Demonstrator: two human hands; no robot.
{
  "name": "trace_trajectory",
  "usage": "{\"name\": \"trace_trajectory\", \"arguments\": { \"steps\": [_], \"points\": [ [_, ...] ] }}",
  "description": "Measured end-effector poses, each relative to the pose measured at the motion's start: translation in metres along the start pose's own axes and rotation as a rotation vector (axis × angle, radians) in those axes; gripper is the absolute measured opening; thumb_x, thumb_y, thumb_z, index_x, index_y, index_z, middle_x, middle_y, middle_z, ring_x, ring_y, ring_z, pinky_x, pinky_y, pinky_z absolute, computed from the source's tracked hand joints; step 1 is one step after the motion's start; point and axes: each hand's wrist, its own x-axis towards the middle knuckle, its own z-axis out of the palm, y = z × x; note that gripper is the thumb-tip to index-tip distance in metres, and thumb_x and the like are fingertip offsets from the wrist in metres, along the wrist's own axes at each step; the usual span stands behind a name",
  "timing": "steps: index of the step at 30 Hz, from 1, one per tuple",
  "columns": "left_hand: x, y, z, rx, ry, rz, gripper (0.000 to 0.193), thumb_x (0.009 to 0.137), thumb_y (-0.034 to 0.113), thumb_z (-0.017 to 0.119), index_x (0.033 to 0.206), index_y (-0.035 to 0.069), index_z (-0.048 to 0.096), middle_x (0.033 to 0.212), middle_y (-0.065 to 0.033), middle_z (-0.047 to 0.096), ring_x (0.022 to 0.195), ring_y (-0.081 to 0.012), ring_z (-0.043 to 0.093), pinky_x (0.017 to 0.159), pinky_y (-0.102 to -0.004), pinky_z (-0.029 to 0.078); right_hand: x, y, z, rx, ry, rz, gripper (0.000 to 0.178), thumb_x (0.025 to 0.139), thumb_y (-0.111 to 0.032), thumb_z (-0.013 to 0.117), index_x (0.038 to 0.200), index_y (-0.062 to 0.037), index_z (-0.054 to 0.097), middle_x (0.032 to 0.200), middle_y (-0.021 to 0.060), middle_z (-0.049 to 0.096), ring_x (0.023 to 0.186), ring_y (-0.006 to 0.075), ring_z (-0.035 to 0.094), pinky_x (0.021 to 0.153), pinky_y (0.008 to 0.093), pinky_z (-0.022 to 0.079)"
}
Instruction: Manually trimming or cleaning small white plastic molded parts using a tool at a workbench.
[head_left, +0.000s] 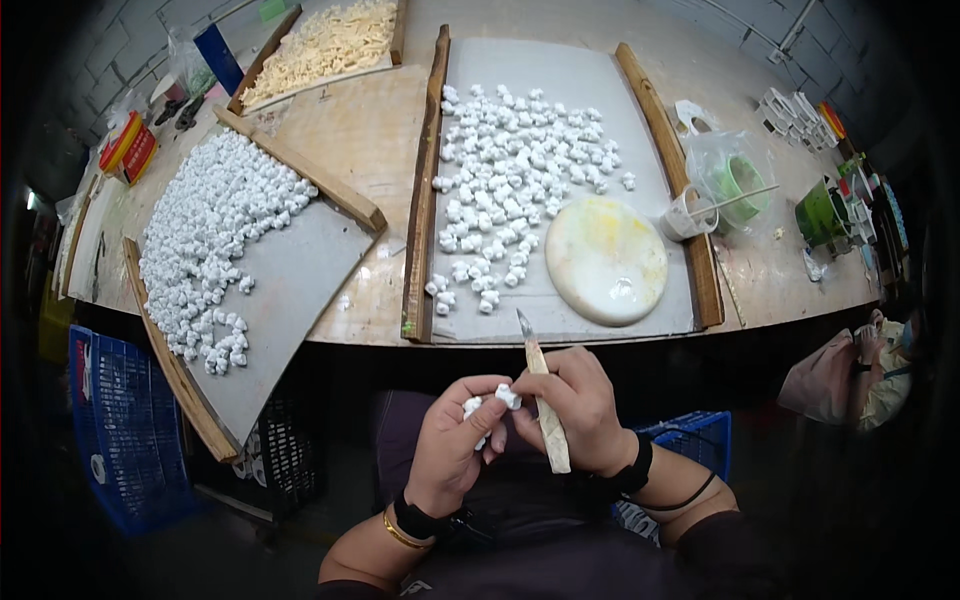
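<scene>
Above my lap, my left hand [448, 445] is closed around a few small white knobbly pieces [474, 408]. Another small white piece [508, 397] sits between the fingertips of both hands. My right hand [583, 410] grips a knife [545, 405] with a pale wrapped handle, its narrow grey blade pointing away from me and upward. Beyond my hands lies a grey board [520, 60] with many similar white pieces [510, 190] spread over it. A round whitish slab [606, 262], stained yellow and wet on top, rests at its near right.
Wooden strips [428, 200] edge the board. To the left, a tilted grey board [300, 290] bears a heap of white pieces [205, 240] and overhangs the table. A white cup [687, 215] with a stick stands right; a blue crate [125, 430] sits lower left. Another person [868, 365] is at far right.
</scene>
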Motion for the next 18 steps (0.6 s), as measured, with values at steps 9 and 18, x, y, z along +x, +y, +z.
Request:
{"name": "trace_trajectory", "arguments": {
  "steps": [9,18],
  "points": [
    [-0.008,0.0,0.004,0.031,0.081,0.056,0.029,0.086,0.003,0.067,0.113,0.001,0.057,0.092,-0.0029,0.06,0.057,-0.0024,0.05,0.044,-0.0139,0.036,-0.003,-0.003,0.003,-0.051,0.025,-0.005,0.028,0.061,-0.005,0.073,0.087,-0.0092,0.063,0.08,0.0054,0.053,0.071,0.0238,0.052,0.062,0.0354,0.04],
    [-0.008,-0.001,0.013,0.081,0.129,0.101,0.03,0.087,0.0,0.062,0.117,-0.001,0.056,0.096,-0.0078,0.063,0.054,-0.0021,0.048,0.043,-0.0136,0.035,-0.008,-0.004,0.001,-0.025,0.084,-0.03,0.03,0.065,-0.008,0.075,0.093,-0.0075,0.064,0.081,0.0056,0.056,0.068,0.0235,0.054,0.061,0.0347,0.041]
  ]
}}
